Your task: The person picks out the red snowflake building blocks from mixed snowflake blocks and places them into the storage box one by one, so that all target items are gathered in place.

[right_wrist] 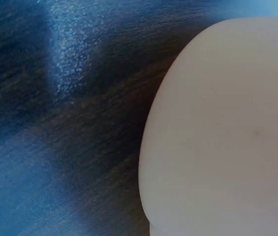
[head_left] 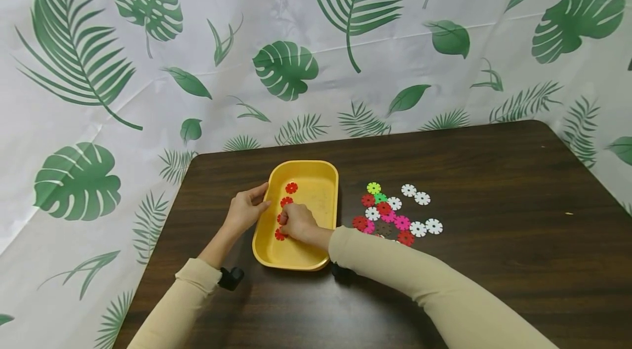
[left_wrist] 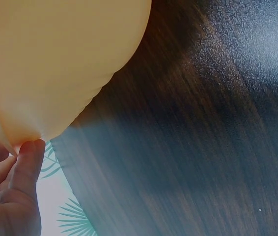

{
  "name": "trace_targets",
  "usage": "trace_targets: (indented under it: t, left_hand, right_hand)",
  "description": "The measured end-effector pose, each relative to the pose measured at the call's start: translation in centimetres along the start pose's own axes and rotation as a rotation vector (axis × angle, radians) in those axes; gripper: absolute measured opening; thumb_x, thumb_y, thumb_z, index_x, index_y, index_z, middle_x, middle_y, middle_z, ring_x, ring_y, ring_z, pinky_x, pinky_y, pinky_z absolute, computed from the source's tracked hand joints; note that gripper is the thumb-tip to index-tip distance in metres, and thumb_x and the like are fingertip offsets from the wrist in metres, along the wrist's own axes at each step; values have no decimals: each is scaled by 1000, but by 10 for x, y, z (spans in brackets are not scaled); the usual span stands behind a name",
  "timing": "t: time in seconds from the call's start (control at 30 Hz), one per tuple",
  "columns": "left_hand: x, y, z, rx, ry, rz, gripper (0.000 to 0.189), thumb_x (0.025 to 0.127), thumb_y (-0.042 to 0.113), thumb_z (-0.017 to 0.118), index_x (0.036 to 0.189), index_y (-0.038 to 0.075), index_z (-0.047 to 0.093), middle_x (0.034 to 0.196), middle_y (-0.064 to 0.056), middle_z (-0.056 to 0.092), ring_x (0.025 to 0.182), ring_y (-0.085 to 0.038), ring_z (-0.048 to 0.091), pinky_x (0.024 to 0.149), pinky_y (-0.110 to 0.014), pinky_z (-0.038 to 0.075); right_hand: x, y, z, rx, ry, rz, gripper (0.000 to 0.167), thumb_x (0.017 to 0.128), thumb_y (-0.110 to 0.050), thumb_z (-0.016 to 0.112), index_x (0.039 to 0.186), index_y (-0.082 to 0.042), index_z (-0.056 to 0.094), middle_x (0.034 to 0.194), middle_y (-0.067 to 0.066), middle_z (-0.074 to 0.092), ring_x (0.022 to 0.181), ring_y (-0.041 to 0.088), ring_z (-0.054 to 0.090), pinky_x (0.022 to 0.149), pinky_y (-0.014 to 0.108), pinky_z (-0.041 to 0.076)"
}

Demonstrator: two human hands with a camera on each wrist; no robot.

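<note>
Pinching the yellow tray (head_left: 318,195) at its left wall with the left hand (head_left: 245,208). Reaching inside with the right hand (head_left: 299,223), curled partly over a row of 4 red discs (head_left: 292,187); cannot tell whether pinching 1. Showing multicoloured discs (head_left: 402,223) loosely clustered on the desk (head_left: 503,190), near the tray's right side.

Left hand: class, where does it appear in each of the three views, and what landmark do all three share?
Head: left hand left of the picture's centre, at the left side of the yellow tray.
Left wrist: left hand in the lower left corner, pinching the tray's edge.
Right wrist: not in it.
Shared landmark: the dark wooden table.
</note>
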State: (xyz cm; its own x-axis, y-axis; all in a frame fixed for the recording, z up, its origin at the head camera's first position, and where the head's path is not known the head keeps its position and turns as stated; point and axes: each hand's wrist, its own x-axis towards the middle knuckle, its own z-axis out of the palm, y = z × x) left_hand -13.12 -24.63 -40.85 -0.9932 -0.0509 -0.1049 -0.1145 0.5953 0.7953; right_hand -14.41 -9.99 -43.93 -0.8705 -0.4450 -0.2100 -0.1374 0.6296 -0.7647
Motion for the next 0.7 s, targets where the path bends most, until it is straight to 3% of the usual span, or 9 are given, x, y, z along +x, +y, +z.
trace_targets:
  t: [0.23, 0.53, 0.7]
  left_hand:
    - [0, -1, 1, 9, 6, 5, 50, 88, 0, 62, 136, -1, 47, 135, -21, 50, 114, -34, 58, 86, -39, 53]
    - [1, -3, 1, 6, 4, 8, 50, 89, 0, 60, 137, -2, 46, 135, -22, 50, 115, -35, 57, 86, -38, 53]
    - [1, -1, 1, 3, 9, -1, 51, 88, 0, 61, 137, -1, 47, 135, -21, 50, 115, -34, 57, 86, -39, 53]
  right_hand:
    - [-1, 4, -4, 177, -21, 62, 11, 81, -3, 71, 74, -3, 62, 63, 3, 58, 43, 12, 49, 38, 19, 46]
    - [-9, 0, -20, 323, -67, 77, 6, 84, -3, 68, 80, -2, 63, 61, 9, 60, 44, 13, 52, 48, 29, 56]
    - [-19, -4, -35, 422, -88, 43, 5, 85, -2, 66, 85, 2, 64, 83, 24, 68, 47, 12, 53, 52, 30, 58]
